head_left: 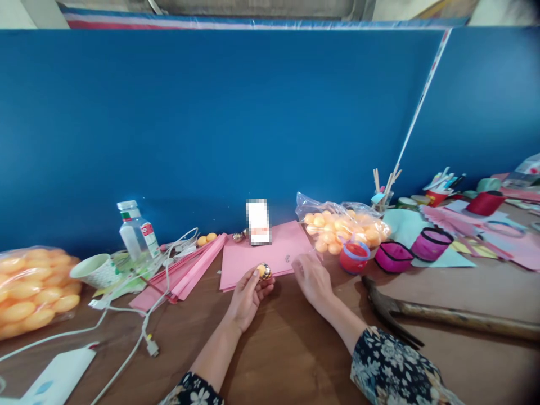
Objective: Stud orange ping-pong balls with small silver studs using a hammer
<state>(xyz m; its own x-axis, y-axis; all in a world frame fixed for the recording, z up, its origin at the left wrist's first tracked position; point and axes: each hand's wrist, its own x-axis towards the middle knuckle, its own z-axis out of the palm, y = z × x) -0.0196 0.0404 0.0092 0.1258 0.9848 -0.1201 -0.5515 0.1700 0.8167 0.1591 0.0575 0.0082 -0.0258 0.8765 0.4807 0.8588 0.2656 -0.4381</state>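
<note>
My left hand [248,297] grips a small orange ball [264,271] between thumb and fingers, above the table's front area. Shiny gold and dark pieces cover part of the ball. To its right, my right hand [313,278] hovers at the right edge of the pink paper [265,260], its fingers blurred by motion. Whether they hold anything cannot be made out. A few tiny dark shiny bits [287,259] lie on the paper close to that hand. Behind the paper stands a white, pixelated upright object [258,222], with a shiny decorated ball [237,237] beside it.
Bags of orange balls [333,228] lie right and far left. A red tub [355,257], magenta fabric rings [394,257] and a hammer [447,318] are on the right. Leftward are folded pink paper [198,267], a bottle [137,230], a paper cup [95,270] and cables [145,323].
</note>
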